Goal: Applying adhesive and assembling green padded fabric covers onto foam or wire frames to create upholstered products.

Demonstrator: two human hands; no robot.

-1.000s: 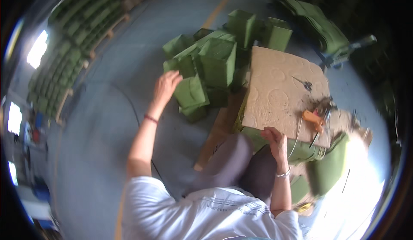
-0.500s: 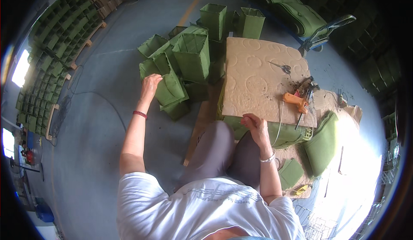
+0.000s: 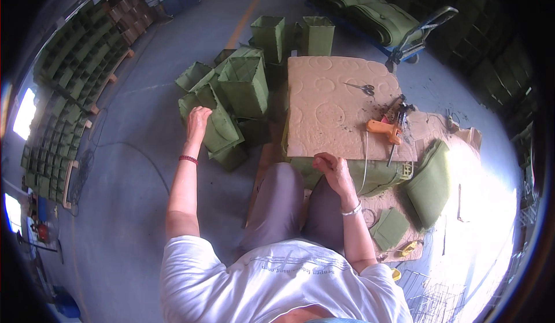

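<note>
My left hand [image 3: 198, 123] reaches out to the left with its fingers closed over the upper rim of a green felt box [image 3: 218, 125], which leans tilted against other boxes. My right hand [image 3: 336, 175] hovers over my lap, beside the near edge of a cardboard sheet [image 3: 315, 100]. Its fingers are loosely bent and apart, and nothing shows between them. On the sheet, toward its right side, lie an orange glue gun [image 3: 384, 129] with a white cord and a pair of dark scissors [image 3: 363, 88].
More green felt boxes [image 3: 243, 86] cluster beyond my left hand. A hand truck [image 3: 425, 34] carries stacked felt sheets [image 3: 370, 13] at the far right. Folded felt [image 3: 429, 190] leans right of the work surface. Box-laden pallets [image 3: 72, 86] line the left side. A cable [image 3: 136, 146] crosses the floor.
The whole view has shifted slightly, with the work surface now further left and lower. My left hand stays at the same box rim; my right hand has barely moved.
</note>
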